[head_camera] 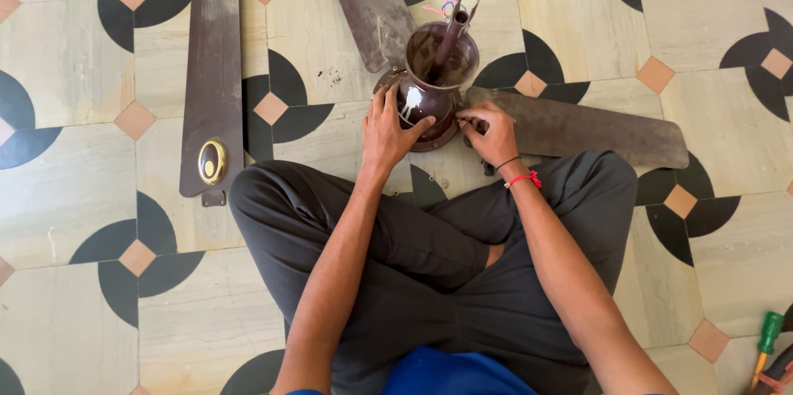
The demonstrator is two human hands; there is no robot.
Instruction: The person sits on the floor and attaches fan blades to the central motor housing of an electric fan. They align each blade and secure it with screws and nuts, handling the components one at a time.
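Ceiling fan motor (425, 85) sits on the tiled floor (74, 73) just beyond crossed legs. Left hand (388, 126) cups its housing; right hand (491, 132) pinches something small where the right blade (578, 126) joins. Bracing the motor firmly should help steady that fitting.

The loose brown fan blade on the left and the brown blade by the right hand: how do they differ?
The loose brown fan blade lies apart and lengthwise, showing a gold oval emblem; the brown blade by the right hand lies crosswise, meeting the dark brown fan motor, and looks dustier. The right hand works at its inner end. Both are flat and brown.
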